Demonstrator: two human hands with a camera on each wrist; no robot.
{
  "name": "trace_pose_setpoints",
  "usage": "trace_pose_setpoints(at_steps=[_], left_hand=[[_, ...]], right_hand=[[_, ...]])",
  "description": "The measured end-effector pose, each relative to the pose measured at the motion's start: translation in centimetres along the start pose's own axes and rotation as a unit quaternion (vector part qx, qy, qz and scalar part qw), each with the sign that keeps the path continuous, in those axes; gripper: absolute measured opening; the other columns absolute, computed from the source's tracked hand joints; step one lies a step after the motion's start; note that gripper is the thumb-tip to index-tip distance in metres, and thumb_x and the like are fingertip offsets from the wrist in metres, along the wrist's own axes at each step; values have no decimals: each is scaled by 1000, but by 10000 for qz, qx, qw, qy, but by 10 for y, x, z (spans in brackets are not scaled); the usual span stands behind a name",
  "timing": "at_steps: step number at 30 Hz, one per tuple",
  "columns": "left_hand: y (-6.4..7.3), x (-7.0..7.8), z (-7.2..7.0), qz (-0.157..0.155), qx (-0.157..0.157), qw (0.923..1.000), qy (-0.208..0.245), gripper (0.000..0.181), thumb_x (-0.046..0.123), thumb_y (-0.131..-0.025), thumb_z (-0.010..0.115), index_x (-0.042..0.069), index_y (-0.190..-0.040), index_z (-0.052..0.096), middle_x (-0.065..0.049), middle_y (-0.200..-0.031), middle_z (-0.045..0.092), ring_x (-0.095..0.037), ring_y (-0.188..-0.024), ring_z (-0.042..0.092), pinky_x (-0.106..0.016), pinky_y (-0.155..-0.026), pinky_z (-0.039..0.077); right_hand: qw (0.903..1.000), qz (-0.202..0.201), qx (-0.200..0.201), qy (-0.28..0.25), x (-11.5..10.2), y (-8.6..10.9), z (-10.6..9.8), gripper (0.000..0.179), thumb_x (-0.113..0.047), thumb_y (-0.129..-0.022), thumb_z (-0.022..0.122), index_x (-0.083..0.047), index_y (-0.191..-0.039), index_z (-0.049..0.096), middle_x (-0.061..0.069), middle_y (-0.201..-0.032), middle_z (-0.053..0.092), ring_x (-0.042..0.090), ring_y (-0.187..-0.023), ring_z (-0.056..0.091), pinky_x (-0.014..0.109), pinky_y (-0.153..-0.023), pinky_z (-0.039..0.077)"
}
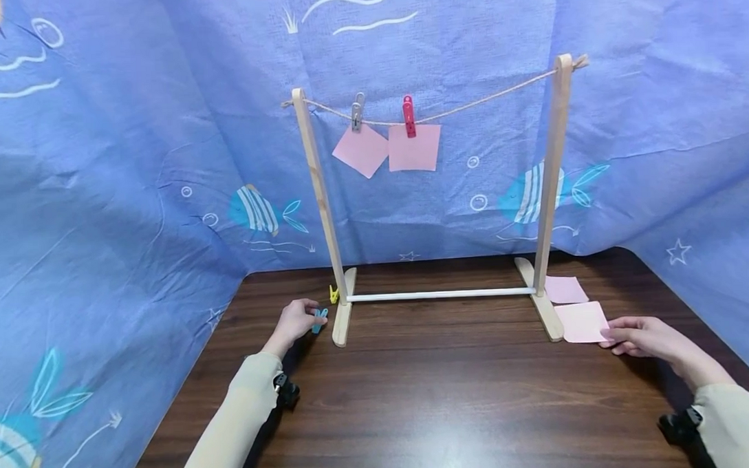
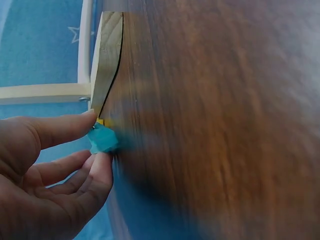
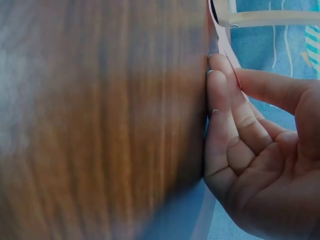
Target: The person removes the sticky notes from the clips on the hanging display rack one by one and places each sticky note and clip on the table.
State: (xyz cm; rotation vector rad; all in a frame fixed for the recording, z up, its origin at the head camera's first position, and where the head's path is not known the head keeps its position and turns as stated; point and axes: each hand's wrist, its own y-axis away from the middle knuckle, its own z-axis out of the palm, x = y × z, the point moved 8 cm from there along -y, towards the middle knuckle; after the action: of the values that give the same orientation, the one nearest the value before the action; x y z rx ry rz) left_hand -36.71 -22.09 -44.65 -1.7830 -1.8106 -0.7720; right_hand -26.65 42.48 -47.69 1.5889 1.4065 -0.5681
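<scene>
Between thumb and fingers, my left hand pinches a blue clothespin beside the rack's left foot. The left wrist view shows this blue clothespin at the fingertips, with part of a yellow one behind it. On the right, my right hand pinches the near edge of a pink paper square. The right wrist view has its thumb over the thin paper edge and the other fingers beneath. A second pink square lies on the table just behind. The yellow clothespin stands near the left post.
A wooden rack carries a sagging string. A grey clothespin and a red clothespin hold two pink squares on it. A white bar joins the feet. Blue cloth surrounds the brown table.
</scene>
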Motion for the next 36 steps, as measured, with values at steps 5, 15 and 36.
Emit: trace_pose_setpoints(at_steps=[5,15,36], left_hand=[[-2,-1,4,-100,-34,9999,49,46,12,-87,79,-10,-124,64,-18,-107,68,-30,-95,62,-39,-79,54],[-3,1,10,-237,-101,9996,100,48,15,-90,76,-9,-129,61,-13,-102,64,-25,-88,55,-36,-76,49],[-5,-4,15,-512,-369,9937,925,51,14,-91,75,-9,-134,57,-19,-117,61,-26,-96,64,-34,-79,57]], right_hand=[[10000,-14,-26,35,-4,-4,0,51,-19,-102,57,25,-125,44,5,-90,75,12,-77,69,26,-67,54],[9999,22,-142,82,-6,-5,1,46,-18,-103,56,24,-120,49,3,-86,74,11,-74,67,26,-66,54],[9996,-18,-212,-206,2,-1,-2,33,-15,-102,54,16,-110,65,0,-84,72,9,-74,66,24,-67,55]])
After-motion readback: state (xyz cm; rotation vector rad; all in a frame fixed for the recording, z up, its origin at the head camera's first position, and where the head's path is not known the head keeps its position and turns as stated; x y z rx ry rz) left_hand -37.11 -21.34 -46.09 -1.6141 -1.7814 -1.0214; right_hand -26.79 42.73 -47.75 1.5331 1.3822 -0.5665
